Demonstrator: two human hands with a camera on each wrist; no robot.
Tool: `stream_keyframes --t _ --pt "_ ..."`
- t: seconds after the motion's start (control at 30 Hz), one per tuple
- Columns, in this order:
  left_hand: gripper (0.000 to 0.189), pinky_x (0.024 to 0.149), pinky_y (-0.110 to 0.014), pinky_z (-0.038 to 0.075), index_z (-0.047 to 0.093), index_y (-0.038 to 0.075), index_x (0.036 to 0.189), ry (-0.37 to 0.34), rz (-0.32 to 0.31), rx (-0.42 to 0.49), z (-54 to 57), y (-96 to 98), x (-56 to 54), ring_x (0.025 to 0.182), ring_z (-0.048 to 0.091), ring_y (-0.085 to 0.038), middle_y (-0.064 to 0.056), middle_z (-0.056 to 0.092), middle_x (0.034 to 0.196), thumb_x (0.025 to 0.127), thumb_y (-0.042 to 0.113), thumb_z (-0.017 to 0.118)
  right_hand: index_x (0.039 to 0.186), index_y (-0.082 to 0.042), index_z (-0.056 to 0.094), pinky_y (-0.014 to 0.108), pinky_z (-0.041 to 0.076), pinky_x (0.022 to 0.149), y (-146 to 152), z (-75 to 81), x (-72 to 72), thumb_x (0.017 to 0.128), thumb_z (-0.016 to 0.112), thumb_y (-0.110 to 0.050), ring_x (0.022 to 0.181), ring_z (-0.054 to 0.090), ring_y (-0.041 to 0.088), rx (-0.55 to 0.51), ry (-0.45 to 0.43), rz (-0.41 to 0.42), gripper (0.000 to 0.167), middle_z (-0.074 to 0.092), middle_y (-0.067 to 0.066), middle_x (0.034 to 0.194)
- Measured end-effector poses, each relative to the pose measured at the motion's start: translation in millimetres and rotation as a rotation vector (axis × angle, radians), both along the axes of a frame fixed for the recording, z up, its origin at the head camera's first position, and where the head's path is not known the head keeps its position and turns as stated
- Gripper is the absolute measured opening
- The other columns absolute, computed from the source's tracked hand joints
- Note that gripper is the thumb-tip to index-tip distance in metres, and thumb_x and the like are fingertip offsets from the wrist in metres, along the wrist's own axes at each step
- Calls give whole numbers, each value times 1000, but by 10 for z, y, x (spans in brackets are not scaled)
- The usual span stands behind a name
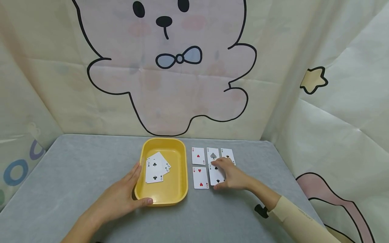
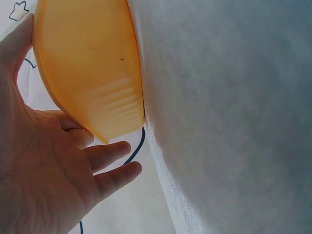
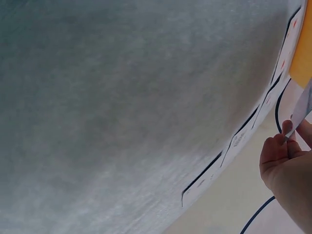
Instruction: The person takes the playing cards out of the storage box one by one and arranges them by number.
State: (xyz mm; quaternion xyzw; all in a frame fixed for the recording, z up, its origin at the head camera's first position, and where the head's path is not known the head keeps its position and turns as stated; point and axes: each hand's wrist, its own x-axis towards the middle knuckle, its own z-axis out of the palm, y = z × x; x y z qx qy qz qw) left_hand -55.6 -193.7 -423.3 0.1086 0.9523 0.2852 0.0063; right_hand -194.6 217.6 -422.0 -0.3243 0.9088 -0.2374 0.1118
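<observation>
My left hand (image 1: pixel 121 194) holds the yellow tray (image 1: pixel 184 168) at its left side and near corner, thumb on the near rim. In the left wrist view the fingers (image 2: pixel 113 155) lie along the tray's outer wall (image 2: pixel 92 63). Inside the tray, a two of clubs (image 1: pixel 154 171) lies over other fanned cards. My right hand (image 1: pixel 232 175) holds a two of spades (image 1: pixel 215 174) between thumb and fingers. In the right wrist view this card (image 3: pixel 303 109) is seen tilted above the table. The fingers partly cover its face.
Right of the tray lie the ace of hearts (image 1: pixel 198 156), ace of spades (image 1: pixel 212 154) and ace of clubs (image 1: pixel 228 154) in a row. The two of hearts (image 1: pixel 200 178) lies below the first. A grey cloth covers the table (image 1: pixel 76 168); printed curtains (image 1: pixel 273 84) surround it.
</observation>
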Motion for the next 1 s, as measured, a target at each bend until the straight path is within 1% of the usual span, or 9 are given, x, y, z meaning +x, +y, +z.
stream_keyframes --t 0.17,0.37,0.57,0.73,0.9,1.0 --pt "121 111 -62 42 21 6 167 -6 6 0 1 -2 -1 150 38 -41 -14 21 173 82 77 71 147 -3 57 50 43 105 14 -70 -28 74 93 -38 128 44 28 29 1 30 89 52 11 137" --pt "122 111 -62 42 21 6 167 -16 9 -1 1 0 -1 150 38 -40 -13 20 173 82 77 72 148 -2 56 51 43 105 25 -125 -53 73 93 -37 127 43 28 36 2 40 91 52 12 138" --pt "122 110 -62 42 22 6 167 0 6 -2 1 3 -2 149 39 -41 -14 22 173 82 78 71 147 -2 57 50 44 104 35 -174 -70 72 94 -34 125 44 28 65 28 43 90 53 11 136" --pt "122 111 -62 42 23 6 167 -2 11 -3 -3 7 3 149 40 -41 -13 22 173 81 77 72 146 -2 58 52 44 105 35 -213 -84 70 96 -31 125 45 29 71 49 46 90 55 12 134" --pt "121 110 -62 42 24 6 167 -6 17 -9 -8 5 6 148 40 -41 -13 23 173 81 77 72 146 -3 58 54 43 105 36 -227 -86 70 96 -33 125 45 30 83 63 42 90 55 12 134" --pt "121 110 -62 42 24 6 167 -7 20 -11 -7 1 5 148 41 -42 -13 23 173 81 77 73 146 -4 58 56 42 105 39 -191 -96 70 96 -34 126 45 32 73 71 38 90 55 12 134"
